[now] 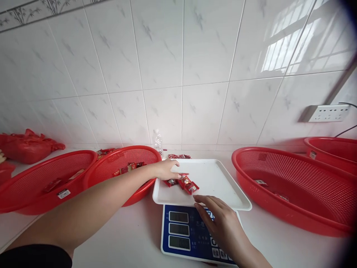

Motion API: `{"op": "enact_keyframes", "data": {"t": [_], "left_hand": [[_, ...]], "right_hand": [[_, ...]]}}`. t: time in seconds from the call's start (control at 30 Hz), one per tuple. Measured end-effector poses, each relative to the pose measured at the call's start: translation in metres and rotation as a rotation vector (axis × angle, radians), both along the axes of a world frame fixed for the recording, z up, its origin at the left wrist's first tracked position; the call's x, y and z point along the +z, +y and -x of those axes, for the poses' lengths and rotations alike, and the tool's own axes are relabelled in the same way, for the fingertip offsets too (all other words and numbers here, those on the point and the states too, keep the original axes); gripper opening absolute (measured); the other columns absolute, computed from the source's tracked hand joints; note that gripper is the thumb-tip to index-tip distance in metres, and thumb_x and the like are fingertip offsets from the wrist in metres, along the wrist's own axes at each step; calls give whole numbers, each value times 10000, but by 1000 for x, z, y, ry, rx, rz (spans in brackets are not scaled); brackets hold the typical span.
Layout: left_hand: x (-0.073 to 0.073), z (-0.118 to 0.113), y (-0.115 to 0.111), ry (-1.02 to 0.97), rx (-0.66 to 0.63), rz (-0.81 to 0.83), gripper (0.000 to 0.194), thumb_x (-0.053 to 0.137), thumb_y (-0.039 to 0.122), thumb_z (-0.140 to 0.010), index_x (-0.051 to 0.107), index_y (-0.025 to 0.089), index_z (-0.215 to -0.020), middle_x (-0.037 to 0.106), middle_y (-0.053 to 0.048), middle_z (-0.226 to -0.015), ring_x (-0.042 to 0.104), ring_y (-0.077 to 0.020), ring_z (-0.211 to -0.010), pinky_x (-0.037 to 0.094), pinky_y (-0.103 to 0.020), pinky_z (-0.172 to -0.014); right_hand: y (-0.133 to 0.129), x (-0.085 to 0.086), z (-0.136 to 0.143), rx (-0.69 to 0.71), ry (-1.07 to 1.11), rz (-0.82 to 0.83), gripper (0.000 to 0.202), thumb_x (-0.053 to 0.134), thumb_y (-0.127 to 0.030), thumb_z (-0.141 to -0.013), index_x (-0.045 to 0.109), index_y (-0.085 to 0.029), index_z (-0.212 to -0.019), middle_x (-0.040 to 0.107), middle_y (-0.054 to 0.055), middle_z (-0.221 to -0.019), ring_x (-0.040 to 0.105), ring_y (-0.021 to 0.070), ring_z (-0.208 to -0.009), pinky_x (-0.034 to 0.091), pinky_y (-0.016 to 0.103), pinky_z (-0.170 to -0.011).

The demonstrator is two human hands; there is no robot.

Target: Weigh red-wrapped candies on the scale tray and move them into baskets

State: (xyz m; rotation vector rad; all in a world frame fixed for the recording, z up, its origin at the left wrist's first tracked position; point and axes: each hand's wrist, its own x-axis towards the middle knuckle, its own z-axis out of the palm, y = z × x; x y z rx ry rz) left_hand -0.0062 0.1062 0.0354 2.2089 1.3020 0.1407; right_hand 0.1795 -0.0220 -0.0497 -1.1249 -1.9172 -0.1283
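Reaching across white tray (208, 178) above scale (196, 242), left hand (165, 169) is hovering at red packets (192, 187) (grip unclear); right hand (221, 219) is waiting open, empty, nearby. Wrappers are looking light, slippery, probably best pinched by ends.

The left arm (92, 208) stretched diagonally from the lower left toward the middle of the view, bare below a dark sleeve (36, 257) near the elbow. Its wrist was nearly straight, and the left hand (167, 169) reached forward and to the right, fingers loosely curved, with a gap between the digits. The right forearm (252, 257) entered from the bottom, angled up and leftward. The right hand (219, 216) was nearer the body, back upward, its fingers bent and thumb held below them.
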Motion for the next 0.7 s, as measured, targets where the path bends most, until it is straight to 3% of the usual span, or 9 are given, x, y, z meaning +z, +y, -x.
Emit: {"op": "enact_keyframes", "data": {"t": [0.13, 0.23, 0.33, 0.43, 0.5, 0.57, 0.63, 0.7], "left_hand": [[-22, -10, -9, 63, -124, -17, 929, 658, 632, -668, 342, 199, -1427, 254, -168, -1528, 218, -376, -1395, 234, -515, -1091], [-38, -16, -15, 58, -162, -44, 986, 631, 729, -629, 320, 265, -1442, 183, -136, -1556, 84, -394, -1421, 103, -604, -1099], [-40, -17, -16, 42, -174, -23, 1022, 618, 758, -614, 303, 261, -1450, 149, -134, -1563, 33, -395, -1424, 67, -622, -1096], [-32, -9, -6, -103, -138, -70, 936, 616, 685, -687, 323, 213, -1440, 212, -145, -1546, 124, -360, -1424, 149, -542, -1123], [-26, 6, 7, -228, -47, -171, 742, 555, 561, -805, 352, 195, -1418, 279, -135, -1525, 224, -299, -1411, 204, -449, -1133], [-23, 29, 21, -248, 127, -266, 602, 503, 427, -868, 359, 188, -1401, 323, -125, -1508, 285, -257, -1392, 230, -397, -1127], [-23, 61, 33, -119, 331, -300, 578, 500, 365, -869, 349, 180, -1395, 347, -129, -1496, 328, -258, -1370, 277, -384, -1101], [-26, 96, 37, 88, 428, -214, 582, 491, 398, -865, 360, 180, -1388, 420, -140, -1450, 432, -269, -1302, 372, -364, -1026]], "right_hand": [[-1, 1, 0, 15, 2, -4, 223, 416, -274, -959, 632, -219, -972, 743, 54, -850, 713, 196, -754, 571, 294, -638], [-1, 2, -1, 12, -7, 11, 241, 397, -271, -965, 633, -226, -971, 740, 54, -845, 709, 193, -738, 568, 301, -635], [0, 2, -1, -10, -26, 3, 238, 403, -270, -961, 635, -224, -991, 740, 53, -844, 707, 199, -742, 568, 311, -633], [2, 0, -2, -37, -31, -26, 233, 418, -271, -955, 642, -211, -980, 739, 60, -832, 708, 208, -741, 567, 316, -628], [3, -1, -3, -48, -34, -30, 242, 414, -273, -955, 648, -210, -964, 739, 64, -830, 709, 210, -742, 568, 316, -633], [3, -2, -3, -52, -39, -29, 251, 410, -282, -956, 650, -212, -963, 740, 65, -838, 710, 208, -751, 572, 317, -640], [3, -3, -3, -51, -40, -33, 251, 414, -293, -956, 650, -209, -967, 742, 62, -845, 711, 205, -761, 577, 317, -642], [3, -4, -3, -50, -40, -41, 253, 415, -304, -957, 647, -203, -968, 742, 57, -842, 711, 201, -760, 579, 314, -635]]}}
